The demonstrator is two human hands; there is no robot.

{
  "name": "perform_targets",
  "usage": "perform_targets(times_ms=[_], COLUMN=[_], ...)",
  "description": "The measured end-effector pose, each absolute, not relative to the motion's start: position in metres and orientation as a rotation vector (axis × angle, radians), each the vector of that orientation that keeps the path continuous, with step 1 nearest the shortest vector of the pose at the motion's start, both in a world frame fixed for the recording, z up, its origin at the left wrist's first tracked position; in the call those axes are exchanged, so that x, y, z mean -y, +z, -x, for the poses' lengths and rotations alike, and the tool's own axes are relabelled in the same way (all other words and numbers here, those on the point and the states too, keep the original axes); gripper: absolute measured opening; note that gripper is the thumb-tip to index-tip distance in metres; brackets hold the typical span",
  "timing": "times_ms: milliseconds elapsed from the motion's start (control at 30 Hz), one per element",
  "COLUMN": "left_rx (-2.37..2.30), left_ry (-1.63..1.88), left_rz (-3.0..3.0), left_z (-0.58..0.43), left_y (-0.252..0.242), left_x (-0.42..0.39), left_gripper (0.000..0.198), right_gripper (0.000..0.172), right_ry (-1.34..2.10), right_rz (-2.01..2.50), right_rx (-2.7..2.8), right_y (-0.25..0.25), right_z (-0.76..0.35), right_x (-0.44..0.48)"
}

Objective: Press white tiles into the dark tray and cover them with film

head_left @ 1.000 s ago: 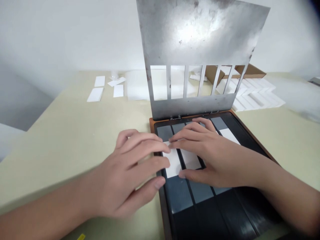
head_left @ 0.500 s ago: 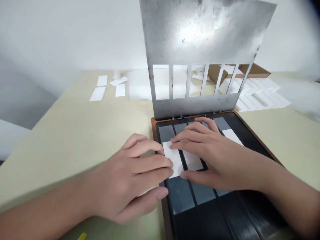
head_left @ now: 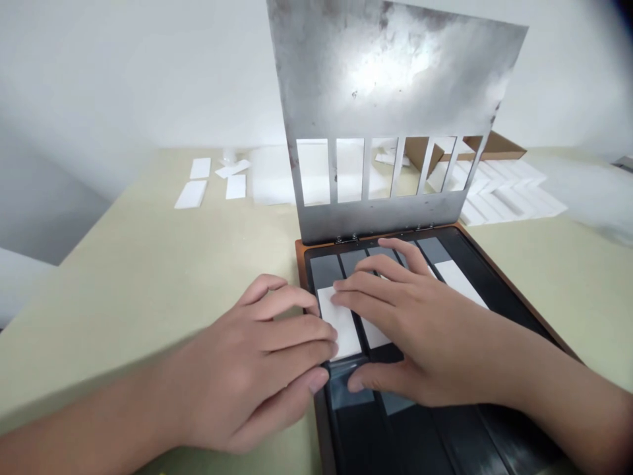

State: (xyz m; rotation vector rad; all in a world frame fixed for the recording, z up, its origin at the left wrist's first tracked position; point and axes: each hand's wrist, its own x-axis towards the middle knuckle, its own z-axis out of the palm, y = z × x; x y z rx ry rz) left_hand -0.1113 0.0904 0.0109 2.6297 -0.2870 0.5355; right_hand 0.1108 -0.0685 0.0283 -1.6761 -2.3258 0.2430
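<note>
A black tray (head_left: 415, 442) with an orange-brown border lies on the table, divided into long slots. White cards (head_left: 346, 330) rest in the slots, with grey-blue pieces (head_left: 326, 270) above and below them. My left hand (head_left: 257, 363) is at the tray's left edge, its fingertips on the leftmost white card's side. My right hand (head_left: 415, 316) spreads over the tray, fingertips on the top of that same card and thumb on a grey-blue piece below. Neither hand grasps anything. Behind, a metal plate (head_left: 386, 105) with rectangular openings stands raised on hinges.
Loose white cards (head_left: 190, 194) lie at the table's back left. Behind the plate are a clear plastic bag (head_left: 271, 175), an open cardboard box (head_left: 504, 146) and stacked white pieces (head_left: 514, 191) at the back right.
My right thumb has moved down, away from the leftmost card's lower edge. The grey-blue pieces under the cards now show less height. The view has shifted slightly.
</note>
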Motion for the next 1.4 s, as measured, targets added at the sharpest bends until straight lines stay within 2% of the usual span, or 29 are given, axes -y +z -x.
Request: perform_targets(times_ms=[167, 300, 400, 533, 767, 900, 967, 1267, 1400], left_rx=[0.494, 0.783, 0.742, 0.686, 0.676, 0.593, 0.583, 0.458, 0.332], left_ry=[0.686, 0.623, 0.464, 0.47, 0.466, 0.508, 0.53, 0.556, 0.524], left_rz=[-2.702, -2.798, -2.837, -2.824, -2.843, -2.83, -2.841, -2.838, -2.776], left_z=[0.125, 0.12, 0.111, 0.107, 0.106, 0.105, 0.105, 0.106, 0.111], left_y=[0.007, 0.013, 0.024, 0.031, 0.03, 0.028, 0.028, 0.021, 0.016], left_x=[-0.085, -0.08, -0.083, -0.091, -0.095, -0.096, -0.096, -0.096, -0.096], left_gripper=[0.021, 0.029, 0.037, 0.039, 0.038, 0.034, 0.028, 0.017, 0.018], right_gripper=[0.044, 0.034, 0.029, 0.025, 0.045, 0.083, 0.095, 0.081, 0.074], right_ry=[0.261, 0.243, 0.236, 0.235, 0.223, 0.225, 0.221, 0.191, 0.181], right_rz=[1.709, 1.709, 1.7, 1.699, 1.697, 1.646, 1.633, 1.648, 1.678], right_rx=[2.277, 2.245, 2.218, 2.174, 2.173, 2.21, 2.23, 2.253, 2.246], right_y=[0.026, 0.025, 0.024, 0.023, 0.025, 0.022, 0.021, 0.019, 0.019], right_z=[-0.113, -0.113, -0.111, -0.109, -0.109, -0.111, -0.112, -0.113, -0.112], right_x=[0.065, 0.061, 0.059, 0.057, 0.059, 0.061, 0.061, 0.059, 0.06])
